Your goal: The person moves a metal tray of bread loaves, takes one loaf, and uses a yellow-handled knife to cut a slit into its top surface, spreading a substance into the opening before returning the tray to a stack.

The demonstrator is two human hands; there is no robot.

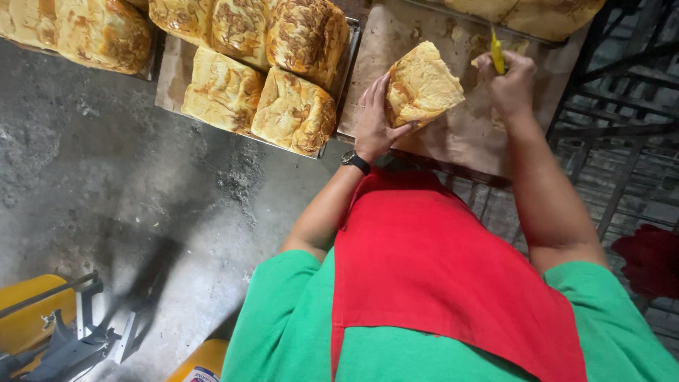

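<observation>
Loaves on the middle tray (167,85): five visible. Held loaf (422,85): one. Yellow-handled tool (497,55): one. Hands: two. Wristwatch (356,161): one. Further loaves at frame edges are cropped; count unclear.

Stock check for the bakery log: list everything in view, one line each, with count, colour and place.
loaf in hand: one, golden brown, over the brown paper
brown paper: one sheet, tan, under the held loaf
tray loaves: about five, golden brown, on the tray to the left
tray: one, metal, left of the paper
far loaves: several, golden brown, top left and top right
yellow tool: one, yellow, in the right hand
floor: grey concrete
apron: one, red, over a green shirt
wristwatch: one, black, left wrist
left hand: holds the loaf
right hand: grips the tool
</observation>
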